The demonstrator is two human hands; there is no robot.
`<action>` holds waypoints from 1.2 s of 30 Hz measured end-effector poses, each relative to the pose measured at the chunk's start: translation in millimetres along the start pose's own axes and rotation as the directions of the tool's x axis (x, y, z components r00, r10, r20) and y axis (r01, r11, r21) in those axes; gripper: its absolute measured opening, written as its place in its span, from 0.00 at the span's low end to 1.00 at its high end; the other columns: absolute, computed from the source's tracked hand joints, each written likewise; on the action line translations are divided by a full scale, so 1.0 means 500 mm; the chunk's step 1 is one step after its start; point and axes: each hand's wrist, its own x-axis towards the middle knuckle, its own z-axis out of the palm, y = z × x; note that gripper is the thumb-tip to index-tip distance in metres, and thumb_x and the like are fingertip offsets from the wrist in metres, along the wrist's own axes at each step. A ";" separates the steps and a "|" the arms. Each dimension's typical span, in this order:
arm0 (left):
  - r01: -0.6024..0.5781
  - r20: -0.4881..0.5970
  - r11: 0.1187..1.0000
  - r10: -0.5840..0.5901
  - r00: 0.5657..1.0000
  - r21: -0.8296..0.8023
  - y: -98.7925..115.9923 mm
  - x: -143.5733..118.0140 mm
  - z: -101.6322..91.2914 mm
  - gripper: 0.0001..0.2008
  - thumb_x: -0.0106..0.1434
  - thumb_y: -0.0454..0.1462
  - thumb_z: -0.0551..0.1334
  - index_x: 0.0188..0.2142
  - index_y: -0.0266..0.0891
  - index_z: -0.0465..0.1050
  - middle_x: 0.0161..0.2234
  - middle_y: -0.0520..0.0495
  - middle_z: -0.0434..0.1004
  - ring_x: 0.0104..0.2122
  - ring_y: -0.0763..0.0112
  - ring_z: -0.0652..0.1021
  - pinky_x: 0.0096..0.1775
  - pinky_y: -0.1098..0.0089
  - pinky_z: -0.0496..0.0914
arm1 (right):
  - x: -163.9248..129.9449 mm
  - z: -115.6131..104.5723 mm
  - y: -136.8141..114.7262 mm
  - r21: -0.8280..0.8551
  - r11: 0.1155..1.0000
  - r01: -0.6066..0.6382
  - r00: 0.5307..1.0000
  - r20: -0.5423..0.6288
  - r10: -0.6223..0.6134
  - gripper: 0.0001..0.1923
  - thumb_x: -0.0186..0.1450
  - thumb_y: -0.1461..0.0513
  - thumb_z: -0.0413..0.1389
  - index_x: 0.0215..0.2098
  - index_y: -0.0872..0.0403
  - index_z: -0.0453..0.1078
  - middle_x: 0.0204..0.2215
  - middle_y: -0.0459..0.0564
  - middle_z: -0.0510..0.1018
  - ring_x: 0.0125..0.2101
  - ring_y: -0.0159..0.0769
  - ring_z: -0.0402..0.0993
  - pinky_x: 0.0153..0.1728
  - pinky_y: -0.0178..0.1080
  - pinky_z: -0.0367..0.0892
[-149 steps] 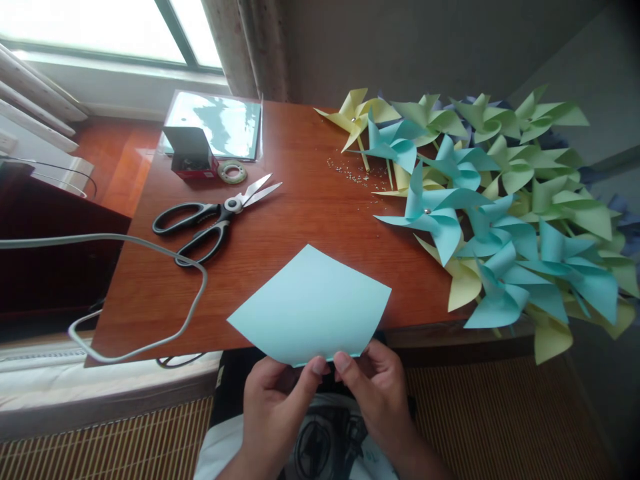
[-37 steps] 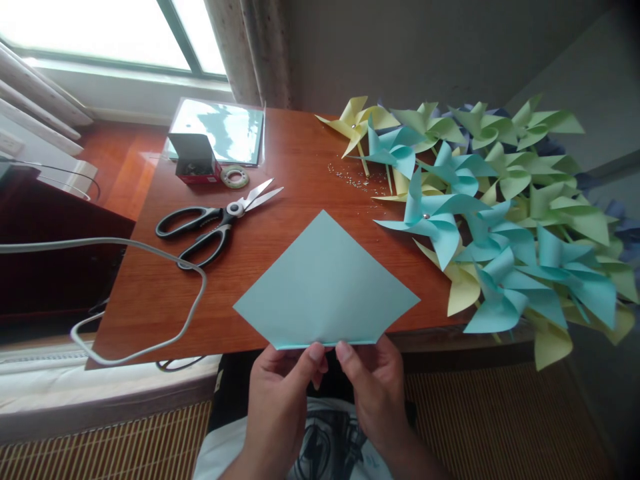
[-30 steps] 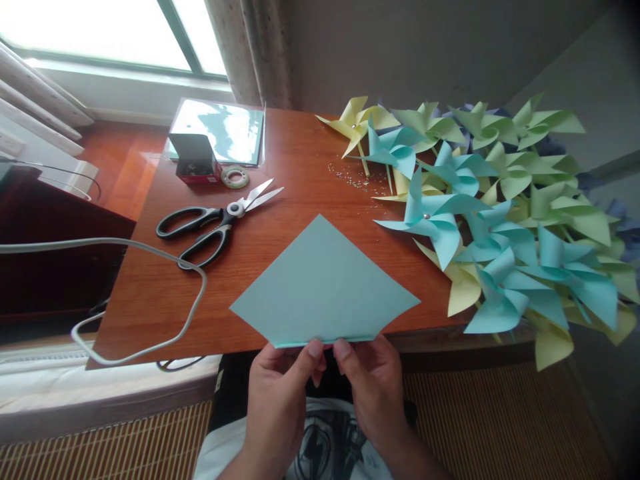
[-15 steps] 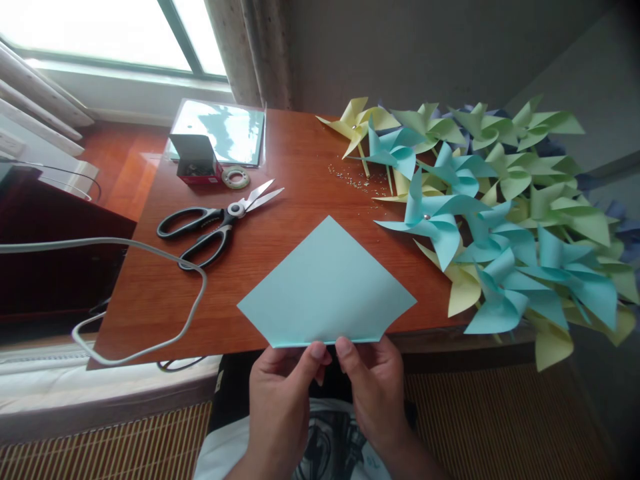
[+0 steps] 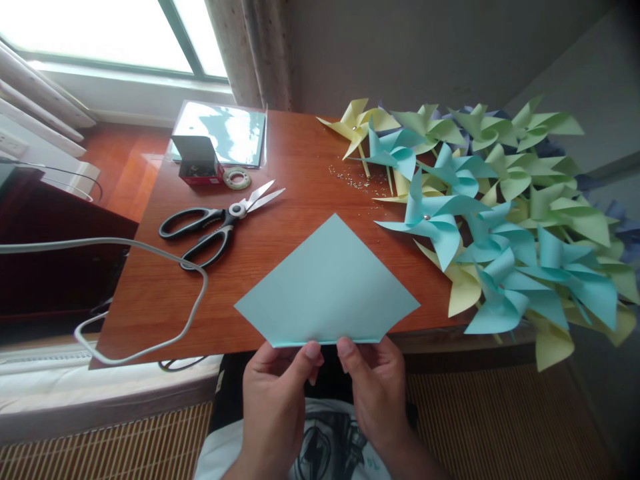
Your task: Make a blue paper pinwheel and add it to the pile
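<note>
Head view: left hand [image 5: 277, 400] and right hand [image 5: 375, 393] both pinch the near folded edge of a light blue paper sheet [image 5: 327, 287], thumbs on top, other fingers curled under it. The sheet lies on the worktop [image 5: 280, 160] directly ahead of the fingertips, its far corner pointing away, its near edge overhanging the worktop's front edge.

Handling, as a judgement: the sheet looks thin, very light and limp, easily creased or torn, and likely to slide on the polished wood. The grip belongs at the near fold, where both hands already have it; a pinch by one corner would let it droop.

Around the fingers: black-handled scissors [image 5: 215, 220] lie ahead and to the left, blades slightly apart, well clear of the sheet. Beyond them are a small red box [image 5: 200, 163], a tape roll [image 5: 237, 178] and a clear sleeve of paper [image 5: 223, 133]. A grey cable [image 5: 165, 293] loops over the left part of the worktop. Small scattered bits [image 5: 353, 180] lie beyond the sheet's far corner. A heap of paper pinwheels [image 5: 500, 213] fills the right side, the nearest just beside the sheet's right corner; that heap is the closest obstruction
</note>
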 end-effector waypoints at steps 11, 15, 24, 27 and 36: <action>-0.068 -0.046 0.996 0.065 0.997 -0.060 0.022 0.019 -0.024 0.15 0.42 0.38 0.80 0.24 0.38 0.76 0.21 0.54 0.77 0.22 0.78 0.73 0.27 0.79 0.71 | 0.007 0.000 -0.006 0.060 0.998 0.002 0.999 -0.043 0.000 0.03 0.62 0.61 0.67 0.35 0.50 0.79 0.26 0.42 0.79 0.26 0.28 0.71 0.35 0.33 0.71; -0.059 -0.015 0.995 0.058 0.998 -0.080 0.019 0.008 -0.019 0.14 0.45 0.38 0.79 0.29 0.38 0.79 0.25 0.51 0.80 0.25 0.76 0.76 0.28 0.78 0.73 | 0.010 0.004 -0.011 0.086 0.996 0.005 0.998 -0.062 0.001 0.05 0.62 0.61 0.68 0.36 0.50 0.79 0.25 0.43 0.78 0.25 0.29 0.70 0.33 0.33 0.70; 0.027 0.063 0.995 -0.021 0.998 -0.094 -0.003 0.000 0.000 0.13 0.44 0.38 0.80 0.27 0.37 0.81 0.24 0.48 0.82 0.24 0.72 0.78 0.27 0.76 0.73 | 0.008 0.015 -0.019 0.078 0.996 -0.053 0.998 0.036 0.051 0.06 0.61 0.59 0.68 0.32 0.53 0.79 0.24 0.44 0.79 0.24 0.30 0.72 0.28 0.32 0.70; 0.029 0.044 0.993 -0.024 0.999 -0.118 0.003 0.001 0.003 0.13 0.43 0.37 0.80 0.27 0.37 0.81 0.24 0.49 0.82 0.23 0.73 0.78 0.26 0.76 0.73 | 0.009 0.011 -0.017 0.087 0.994 -0.063 0.996 0.064 0.058 0.05 0.60 0.61 0.69 0.33 0.52 0.80 0.26 0.44 0.81 0.26 0.31 0.74 0.31 0.33 0.71; 0.038 -0.001 0.985 -0.039 0.999 -0.170 0.010 0.004 0.002 0.12 0.46 0.36 0.79 0.26 0.38 0.79 0.24 0.52 0.80 0.24 0.77 0.78 0.28 0.80 0.74 | 0.028 -0.011 -0.027 0.144 0.989 -0.023 0.994 -0.100 0.038 0.10 0.55 0.60 0.72 0.26 0.53 0.77 0.22 0.42 0.77 0.25 0.28 0.70 0.30 0.32 0.69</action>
